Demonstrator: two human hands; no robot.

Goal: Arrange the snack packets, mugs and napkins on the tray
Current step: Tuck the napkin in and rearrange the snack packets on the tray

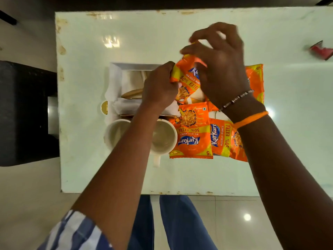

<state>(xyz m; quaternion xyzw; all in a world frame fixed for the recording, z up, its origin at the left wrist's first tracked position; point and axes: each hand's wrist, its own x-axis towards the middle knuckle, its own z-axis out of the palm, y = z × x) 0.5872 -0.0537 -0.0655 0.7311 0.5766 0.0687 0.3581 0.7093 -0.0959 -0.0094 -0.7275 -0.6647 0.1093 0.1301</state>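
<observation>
The white surface point(180, 33) is carrying a tray point(133, 66) whose far rim is showing just beyond the left hand point(160, 85). Two white mugs point(164, 136) are sitting side by side toward the wearer from that hand, under the left forearm. White napkins point(115, 82) are lying to its left. Flat Kurkure packets point(192, 134) are lying below the right hand point(221, 69), and another is showing past its wrist.

A raised Kurkure packet point(182, 76) is hanging between both hands, its long axis running steeply away from the wearer. The left hand is pinching its near-left edge, fingers closed. The right hand is clamping the top edge, fingers curled. Judgement: either hand could lower it; the open tray area appears to lie directly beneath.
</observation>
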